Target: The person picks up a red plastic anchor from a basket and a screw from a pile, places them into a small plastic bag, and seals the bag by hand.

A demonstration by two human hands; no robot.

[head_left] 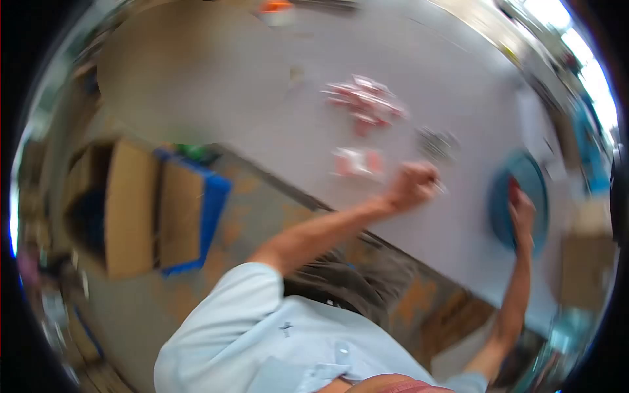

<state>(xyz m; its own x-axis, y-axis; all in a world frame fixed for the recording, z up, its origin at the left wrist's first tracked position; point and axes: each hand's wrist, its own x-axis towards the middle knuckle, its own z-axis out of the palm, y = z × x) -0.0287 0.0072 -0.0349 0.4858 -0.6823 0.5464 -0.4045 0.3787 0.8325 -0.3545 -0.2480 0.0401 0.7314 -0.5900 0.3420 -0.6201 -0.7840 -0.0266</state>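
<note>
My left hand (414, 187) is closed above the table near its front edge. A small shiny bit shows at its fingertips, too blurred to name. Just beyond it lies a small heap of silvery pieces (438, 143). To its left is a clear packet with pink-red contents (358, 162), and farther back a pile of similar red-and-clear packets (367, 101). Over at the right, my right hand (523, 213) reaches into a teal basin (538, 177), its fingers closed on a red item (513, 188) whose kind is blurred.
The pale table (452, 216) runs diagonally across the view. An open cardboard box (134, 209) with a blue-edged side stands left of the table. Another cardboard box (585, 272) is at the far right. An orange-topped object (275, 8) sits at the back.
</note>
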